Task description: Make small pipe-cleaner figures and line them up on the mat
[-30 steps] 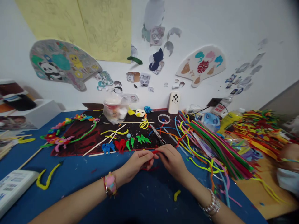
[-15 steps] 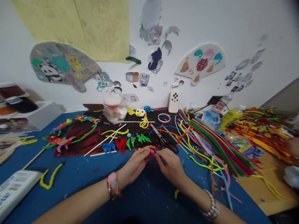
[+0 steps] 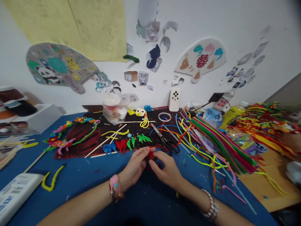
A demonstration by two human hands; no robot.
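Note:
My left hand (image 3: 134, 167) and my right hand (image 3: 166, 170) meet over the blue table (image 3: 77, 185), both pinching a small red pipe cleaner piece (image 3: 150, 153) between their fingertips. The piece is bent and partly hidden by my fingers. Just beyond my hands, small blue, red and green twisted shapes (image 3: 128, 145) lie in a row on a dark mat (image 3: 94, 141). Black-handled scissors (image 3: 167, 142) lie just past my right hand.
A big heap of coloured pipe cleaners (image 3: 218, 144) spreads across the right. Wooden sticks (image 3: 105, 141), a plastic cup (image 3: 115, 111), a tape ring (image 3: 164, 117) and a flower garland (image 3: 68, 131) lie on the mat. A yellow pipe cleaner (image 3: 50, 180) and a white box (image 3: 14, 196) sit left.
My hands have drawn slightly closer to me while working the red piece, which now looks more bunched up. The scissors, once partly covered by my right hand, are now in full view.

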